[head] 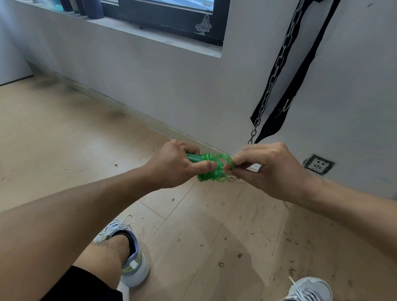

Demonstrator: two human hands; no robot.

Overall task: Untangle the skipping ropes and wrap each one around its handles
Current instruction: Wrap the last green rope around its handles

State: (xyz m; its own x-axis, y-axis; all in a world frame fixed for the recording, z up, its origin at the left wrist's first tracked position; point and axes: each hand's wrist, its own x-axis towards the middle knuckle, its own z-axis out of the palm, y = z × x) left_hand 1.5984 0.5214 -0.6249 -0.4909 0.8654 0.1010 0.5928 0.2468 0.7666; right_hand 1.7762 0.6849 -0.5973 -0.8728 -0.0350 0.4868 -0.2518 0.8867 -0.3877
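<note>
**Green rope nearly bundled, held in mid-air between both hands**

The green skipping rope [211,166] sits in front of me at about waist height, above the wooden floor [52,140], touching nothing but my hands. Most of it is already coiled into a tight clump around the green handles [193,157], which poke out sideways from my left fist. I read that as the wrapping step close to its end, though I cannot see how much loose rope remains behind the fingers.

My left hand [176,165] is clenched around the handles, thumb laid along the coils. I judge that this grip serves two ends: it keeps the handles side by side as a core, and the thumb pins the turns so they do not spring off, since this clear plastic cord looks stiff and springy. My right hand [262,170] pinches a loop of the rope between thumb and fingertips just beside the bundle, held close so the turn can be kept taut as it goes round or is tucked under.

Only one rope shows here; whether another waits somewhere out of view I cannot say.

Behind the hands, a metal chain [277,69] and a black strap [299,70] hang down the white wall [151,76], with a small metal clip [232,179] visible just below the bundle. A wall socket [318,165] sits low to the right, a dark-framed window [165,9] above left. My sneakers [126,255] stand on the floor, which is strewn with small dry flecks.
</note>
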